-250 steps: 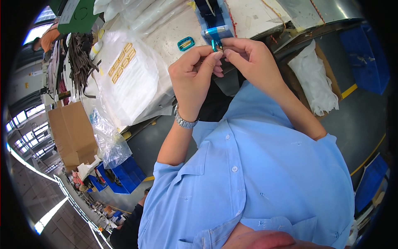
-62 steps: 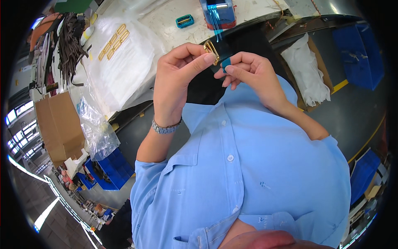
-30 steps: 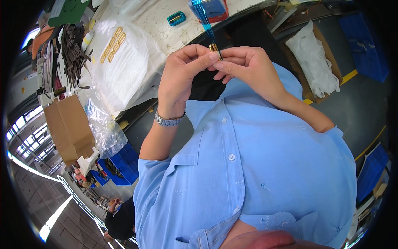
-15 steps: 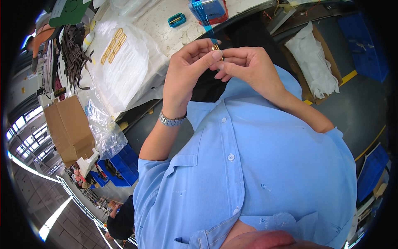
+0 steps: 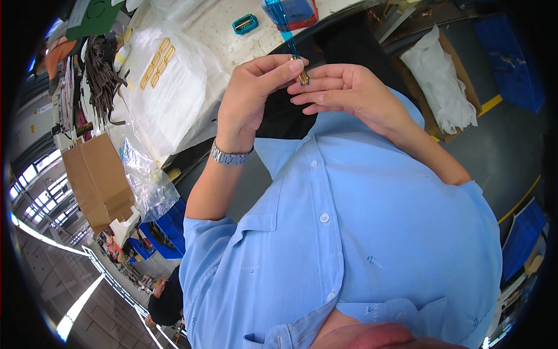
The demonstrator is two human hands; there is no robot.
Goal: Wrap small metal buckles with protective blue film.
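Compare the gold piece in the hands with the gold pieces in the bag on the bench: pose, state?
The held gold piece is single, pinched between the left hand and right hand, with blue film strip rising from it. The bagged gold pieces are several, lying in rows inside the clear bag, untouched. Both look gold and small.

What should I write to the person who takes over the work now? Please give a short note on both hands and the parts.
Left hand: pinches the small gold-coloured piece at its fingertips.
Right hand: fingers touch the same piece from the other side.
A blue translucent strip runs from the piece up to the white table.
On the table: teal small part, plastic bag with a row of gold pieces.
Done: piece is in hand. Left: cannot tell from this view.
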